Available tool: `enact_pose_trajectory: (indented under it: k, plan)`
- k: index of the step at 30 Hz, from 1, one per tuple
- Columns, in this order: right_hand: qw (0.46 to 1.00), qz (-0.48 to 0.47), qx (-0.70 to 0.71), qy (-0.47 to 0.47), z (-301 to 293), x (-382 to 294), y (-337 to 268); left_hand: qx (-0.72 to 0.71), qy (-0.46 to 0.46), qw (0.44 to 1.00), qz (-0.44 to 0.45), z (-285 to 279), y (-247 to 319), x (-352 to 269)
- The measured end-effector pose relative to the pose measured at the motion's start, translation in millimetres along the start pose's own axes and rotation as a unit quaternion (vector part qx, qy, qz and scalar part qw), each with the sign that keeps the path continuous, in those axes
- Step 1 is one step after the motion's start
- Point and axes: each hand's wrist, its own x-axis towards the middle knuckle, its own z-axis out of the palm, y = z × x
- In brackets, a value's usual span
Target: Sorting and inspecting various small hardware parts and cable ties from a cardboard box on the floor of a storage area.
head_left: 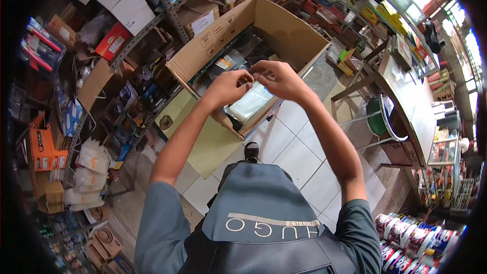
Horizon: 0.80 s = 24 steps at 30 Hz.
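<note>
Both hands are over an open cardboard box (292,32) on the floor in front of me. My left hand (230,85) has curled fingers, with the thumb pointing toward the other hand. My right hand (279,80) bends inward, its fingertips close to those of the left. Whether anything thin is pinched between them cannot be made out. Just below the fingers lies a pale packet in clear plastic (251,102), at the box's near end. Farther in, a clear plastic bag with an orange-and-white label (224,62) rests among dark wrapped items, partly hidden by my hands.
Metal shelving (135,45) packed with cartons and bags runs along the left. A wooden table (409,95) stands at the right, with a green-seated stool (374,116) beside it. Several printed tubs (414,236) are stacked at lower right. White floor tiles (300,152) lie before my feet.
</note>
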Motion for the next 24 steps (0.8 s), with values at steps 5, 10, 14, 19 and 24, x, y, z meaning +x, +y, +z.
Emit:
enact_pose_trajectory:
  k: [5,10,14,19,24]
  plan:
    - [0.99,0.004,-0.09,-0.105,6,71,79,0.283,-0.235,0.926,-0.086,26,-54,59]
    - [0.906,0.048,-0.341,-0.246,7,117,133,0.304,-0.356,0.872,-0.142,42,-53,57]
    - [0.873,0.059,-0.342,-0.341,11,134,160,0.28,-0.374,0.874,-0.132,37,-64,56]
    - [0.754,0.038,-0.379,-0.535,31,134,198,0.205,-0.314,0.912,-0.169,26,-55,63]
    - [0.726,0.026,-0.407,-0.554,36,144,166,0.096,-0.032,0.978,-0.184,3,-40,45]
